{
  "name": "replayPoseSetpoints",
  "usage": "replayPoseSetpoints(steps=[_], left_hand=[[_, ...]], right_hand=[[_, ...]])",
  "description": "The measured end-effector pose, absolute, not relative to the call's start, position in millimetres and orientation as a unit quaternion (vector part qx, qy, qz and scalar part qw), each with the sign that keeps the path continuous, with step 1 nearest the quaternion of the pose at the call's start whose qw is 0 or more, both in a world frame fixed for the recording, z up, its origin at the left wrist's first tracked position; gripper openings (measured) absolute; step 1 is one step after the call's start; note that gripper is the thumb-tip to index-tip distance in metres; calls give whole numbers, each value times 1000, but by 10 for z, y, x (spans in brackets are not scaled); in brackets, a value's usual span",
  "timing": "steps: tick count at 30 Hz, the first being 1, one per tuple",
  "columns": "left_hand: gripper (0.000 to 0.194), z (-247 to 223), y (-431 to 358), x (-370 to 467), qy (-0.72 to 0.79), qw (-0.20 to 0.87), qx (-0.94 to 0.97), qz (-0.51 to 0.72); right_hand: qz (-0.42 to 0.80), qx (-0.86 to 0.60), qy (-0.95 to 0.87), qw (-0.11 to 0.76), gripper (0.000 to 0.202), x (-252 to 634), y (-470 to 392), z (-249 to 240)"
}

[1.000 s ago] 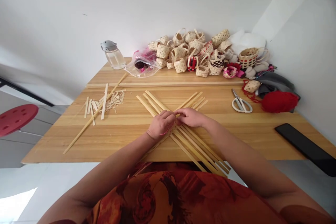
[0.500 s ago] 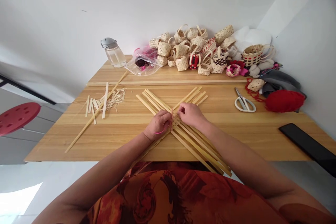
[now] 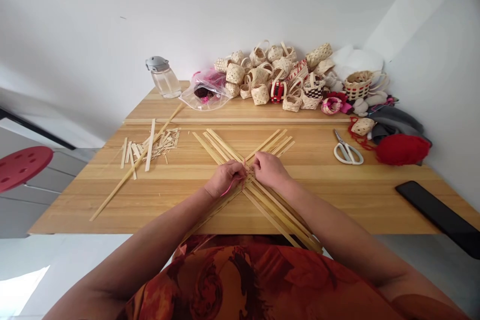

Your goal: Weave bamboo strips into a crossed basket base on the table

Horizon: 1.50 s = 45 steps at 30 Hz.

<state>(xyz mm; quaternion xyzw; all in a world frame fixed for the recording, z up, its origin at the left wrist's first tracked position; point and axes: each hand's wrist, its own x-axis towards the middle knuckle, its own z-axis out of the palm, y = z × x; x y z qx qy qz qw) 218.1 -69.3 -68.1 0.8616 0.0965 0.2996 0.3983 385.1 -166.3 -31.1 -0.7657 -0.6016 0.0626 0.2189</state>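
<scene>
Long pale strips [image 3: 268,205] cross in an X on the table, woven together at the centre, and some run past the front edge. My left hand [image 3: 226,178] is closed at the left side of the crossing, with a pink thread [image 3: 228,191] coming from its fingers. Closed in a pinch, my right hand [image 3: 270,169] rests on the right side of the crossing. What its fingertips hold is too small to make out. Between the two hands, pink thread lies over the woven centre.
Scissors [image 3: 348,149], a red yarn ball [image 3: 403,149] and a black phone [image 3: 437,215] lie at the right. Small woven baskets [image 3: 260,94] are piled at the back beside a plastic bag [image 3: 208,91] and a bottle [image 3: 165,81]. Cut strips [image 3: 150,145] lie left; a red stool [image 3: 24,165] stands beyond.
The view has shifted slightly. My right hand's fingers have closed more and turned down at the crossing; my left hand stays at its place with the pink thread.
</scene>
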Motion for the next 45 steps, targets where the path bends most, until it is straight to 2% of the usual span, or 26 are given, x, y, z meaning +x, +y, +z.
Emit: replayPoseSetpoints(steps=[7,12,15,21,33,45], left_hand=[[21,-677,-652,2220,126,592,759,239],[19,-514,-602,2261,187,584,770,179],[17,-365,-509,2310,174,585,786,100],[14,-124,-337,2394,192,534,823,24],[35,-281,-408,2312,225,700,675,60],[33,-361,-470,2199,210,685,693,79]], right_hand=[[70,-760,-600,240,13,3902,-1673,-327],[80,-765,-589,248,12,3891,-1686,-318],[91,-763,-590,248,10,3897,-1685,-307],[116,-768,-580,247,8,3920,-1667,-294],[118,-770,-566,270,7,3920,-1657,-293],[79,-719,-628,286,8,3832,-1726,-315]])
